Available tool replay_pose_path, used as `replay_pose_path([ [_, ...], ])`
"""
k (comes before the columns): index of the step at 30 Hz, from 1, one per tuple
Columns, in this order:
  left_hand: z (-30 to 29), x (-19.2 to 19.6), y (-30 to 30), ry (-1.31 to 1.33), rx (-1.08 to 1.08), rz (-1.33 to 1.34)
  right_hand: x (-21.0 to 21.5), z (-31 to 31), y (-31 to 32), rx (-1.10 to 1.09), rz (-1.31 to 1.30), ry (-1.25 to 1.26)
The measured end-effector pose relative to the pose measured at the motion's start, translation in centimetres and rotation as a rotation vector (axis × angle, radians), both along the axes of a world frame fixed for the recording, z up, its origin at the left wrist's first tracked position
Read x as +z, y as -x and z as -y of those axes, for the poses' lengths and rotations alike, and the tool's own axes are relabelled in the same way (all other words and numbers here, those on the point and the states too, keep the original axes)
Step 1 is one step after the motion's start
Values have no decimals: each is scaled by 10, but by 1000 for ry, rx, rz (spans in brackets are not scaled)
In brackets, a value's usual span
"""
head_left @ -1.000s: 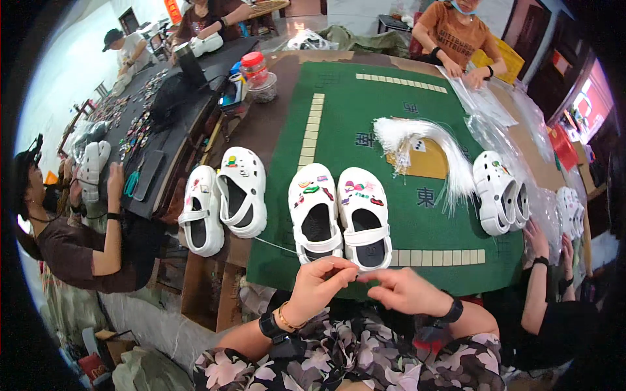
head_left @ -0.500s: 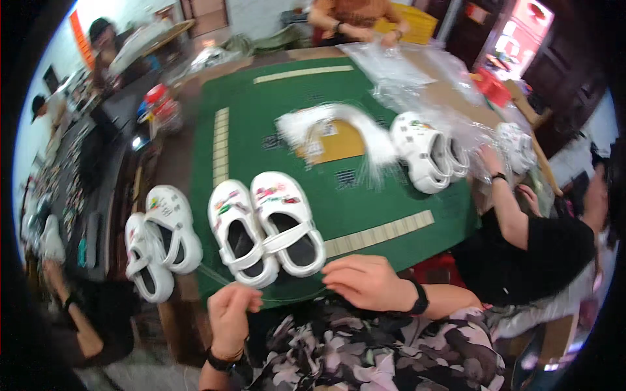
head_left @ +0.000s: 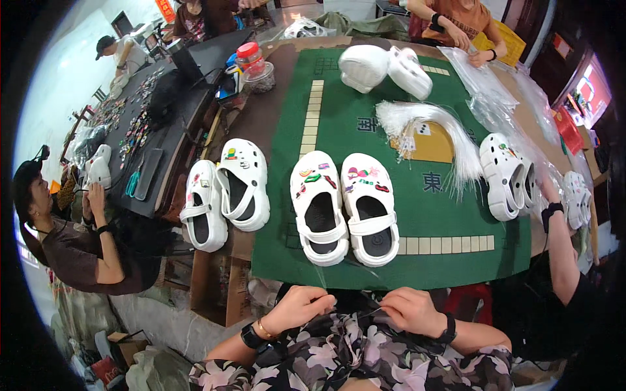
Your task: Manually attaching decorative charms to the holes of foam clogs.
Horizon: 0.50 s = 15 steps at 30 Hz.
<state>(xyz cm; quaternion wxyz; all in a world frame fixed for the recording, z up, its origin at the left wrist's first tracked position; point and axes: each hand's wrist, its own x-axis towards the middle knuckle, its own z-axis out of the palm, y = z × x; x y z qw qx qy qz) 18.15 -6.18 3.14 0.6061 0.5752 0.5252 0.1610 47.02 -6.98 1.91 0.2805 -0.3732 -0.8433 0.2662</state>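
Note:
Just below the near edge of the green mat, my left hand (head_left: 301,309) and my right hand (head_left: 413,313) face each other a short gap apart, fingers pinched. A thin clear strand shows by each hand. In front of them stands a pair of white clogs, the left clog (head_left: 319,173) and the right clog (head_left: 365,179), side by side with heels toward me and colourful charms on their toes. Neither hand touches them. Farther off lies a bundle of white plastic strands (head_left: 450,124) on a yellow patch of the mat (head_left: 433,151).
More white clogs stand at the left (head_left: 244,186), far side (head_left: 365,68) and right (head_left: 502,176). Clear plastic bags (head_left: 482,81) lie at the far right. A red-lidded jar (head_left: 251,58) stands beside the mat. Co-workers sit left, right and across; one right-hand co-worker's arm (head_left: 559,238) reaches in.
The view has shifted, showing the mat farther right. Both hands have drawn nearer each other and slightly away from the clogs. A pair of white clogs now lies at the mat's far side.

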Motion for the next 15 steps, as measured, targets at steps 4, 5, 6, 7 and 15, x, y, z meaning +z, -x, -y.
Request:
replay_pose_path([
  [4,-1,4,-2,-248,0,-41,7,0,-2,-102,-63,7],
  [5,-1,9,-2,-253,-2,-29,7,1,-3,-101,-60,8],
  [6,-1,11,-3,-258,-3,-17,6,1,-3,-113,-64,37],
  [7,-1,10,-3,-256,0,-15,5,2,-3,-124,-69,68],
  [15,-13,3,-2,-172,31,-33,-1,3,-1,-170,-89,78],
])
